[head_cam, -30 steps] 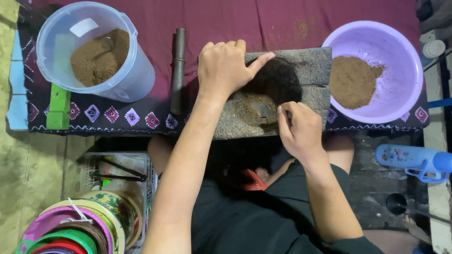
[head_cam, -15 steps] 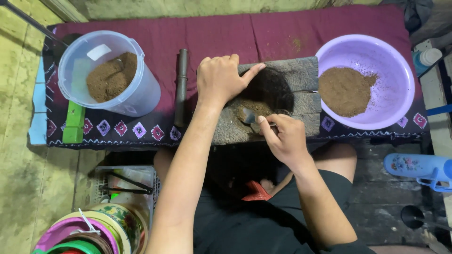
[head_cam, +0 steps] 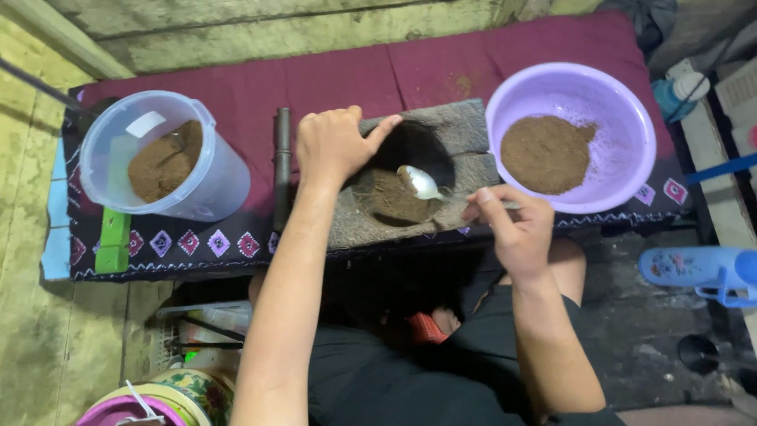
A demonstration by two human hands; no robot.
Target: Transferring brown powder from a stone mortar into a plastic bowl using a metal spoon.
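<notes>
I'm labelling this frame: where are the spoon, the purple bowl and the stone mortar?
spoon [head_cam: 420,183], head view, on its pale bowl.
purple bowl [head_cam: 623,110], head view, on its inner wall.
stone mortar [head_cam: 465,130], head view, on its flat top.

Spoon handle [head_cam: 473,202] inside right hand's [head_cam: 512,229] grip.

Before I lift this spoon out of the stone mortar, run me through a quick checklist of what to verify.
1. Right hand has a grip on the metal spoon: ok, fingers pinch the handle.
2. Spoon bowl loaded with brown powder: cannot tell, the bowl looks pale.
3. Grey stone mortar block steadied: ok, left hand rests on its rim.
4. Round purple plastic bowl within reach: ok, it sits right beside the block.
5. Clear plastic tub out of the way: ok, it stands apart on the left.
6. Dark cylindrical pestle out of the way: ok, lying left of the block.
</notes>
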